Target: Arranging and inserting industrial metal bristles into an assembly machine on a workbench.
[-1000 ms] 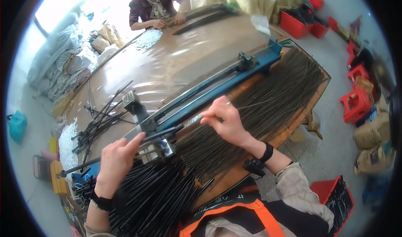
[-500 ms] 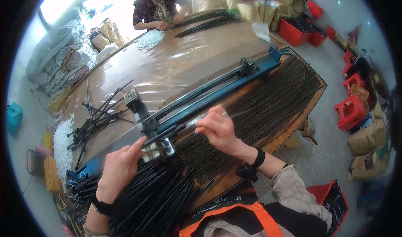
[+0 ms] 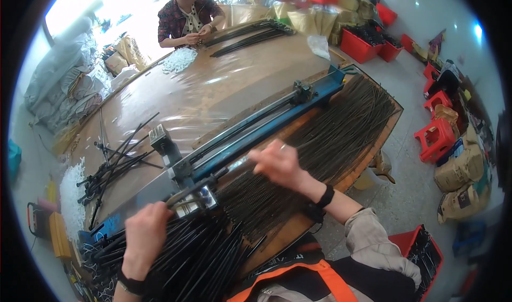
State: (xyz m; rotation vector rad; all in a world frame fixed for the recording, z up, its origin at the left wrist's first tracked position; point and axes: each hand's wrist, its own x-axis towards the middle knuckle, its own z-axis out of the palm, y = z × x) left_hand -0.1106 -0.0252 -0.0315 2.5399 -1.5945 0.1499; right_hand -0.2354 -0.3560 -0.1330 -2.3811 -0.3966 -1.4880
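My left hand [image 3: 145, 232] is closed around the near end of a black rod [image 3: 196, 187], which slants up to the right over the small metal clamp block of a blue bench fixture [image 3: 256, 139]. My right hand [image 3: 280, 166] is curled, its fingers pressed together and smeared by motion, just past the rod's far end. A pale, shiny piece [image 3: 239, 162] lies between that end and my right fingertips; whether the fingers grip it is unclear. Below my left hand spreads a heap of black rods [image 3: 197, 259]. Dark, thin ribbed rods [image 3: 330, 137] lie beneath and beyond my right hand.
Loose black rods [image 3: 120, 166] and white small parts [image 3: 72, 195] lie on the table's left. Across the table [image 3: 224, 97], a person [image 3: 189, 19] handles something beside a white pile [image 3: 180, 60]. Red bins [image 3: 360, 46] and a red stool [image 3: 436, 139] stand on the right.
My left hand has moved down and nearer, its fingers now folded more tightly. My right hand stays beside the rod's far end, now more blurred. The whole view has shifted slightly.
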